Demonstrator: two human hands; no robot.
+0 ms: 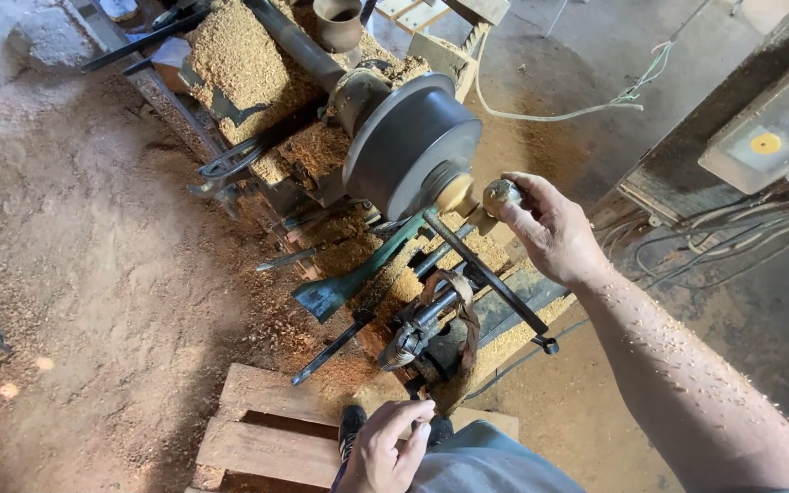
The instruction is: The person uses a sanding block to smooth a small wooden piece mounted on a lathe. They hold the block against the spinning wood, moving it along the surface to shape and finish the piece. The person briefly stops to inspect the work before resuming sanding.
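A wood lathe lies across the view, with a big grey metal disc [413, 146] on its spindle. A small rounded wooden piece [501, 194] sits at the front of the disc's pale hub. My right hand [550, 233] reaches in from the right, its fingers closed around that wooden piece. Sawdust flecks cover my right forearm. My left hand [387, 449] rests low near my leg at the bottom, fingers loosely curled and holding nothing. A dark metal bar [486, 274], the tool rest, runs diagonally just below the wooden piece.
Sawdust heaps [248, 64] cover the lathe bed. Chisels and a green-handled tool [349, 283] lie on the bed. A wooden pallet [267, 429] lies on the floor at my feet. A control box [769, 137] with coloured buttons and cables stands at the right. A turned wooden cup [338, 23] sits at the far end.
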